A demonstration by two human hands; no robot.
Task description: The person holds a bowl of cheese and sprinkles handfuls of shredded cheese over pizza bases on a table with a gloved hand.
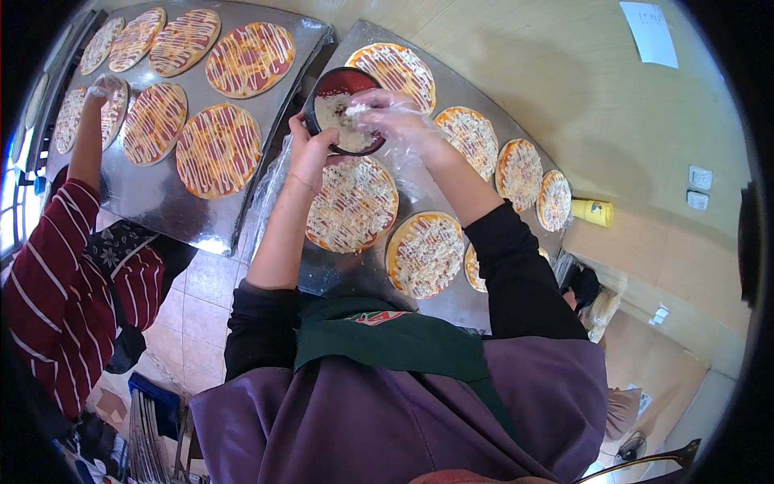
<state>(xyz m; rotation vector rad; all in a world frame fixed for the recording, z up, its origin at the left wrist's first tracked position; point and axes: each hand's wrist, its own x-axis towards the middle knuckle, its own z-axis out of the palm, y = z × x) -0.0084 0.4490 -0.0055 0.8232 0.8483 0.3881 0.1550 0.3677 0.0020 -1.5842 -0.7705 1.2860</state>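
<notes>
A black bowl with a red inside point(345, 81) holds shredded white cheese point(343, 121). My left hand point(309, 149) grips its lower left rim. Over the bowl's right side is my right hand point(391, 117), in a clear plastic glove, its fingers curled round a pinch of the white cheese. Below the bowl lies a round pizza point(352, 203) with cheese and stripes of sauce, and another point(425, 255) sits to its lower right. Behind the bowl, a pizza with sauce stripes point(407, 73) is partly covered by my right hand.
More pizzas point(468, 141) line the metal table's right side, beside a yellow bottle point(592, 212). On the left metal table point(161, 189) lie several striped pizzas point(218, 151). A co-worker in a striped maroon top point(48, 282) reaches over it with a gloved hand point(105, 85).
</notes>
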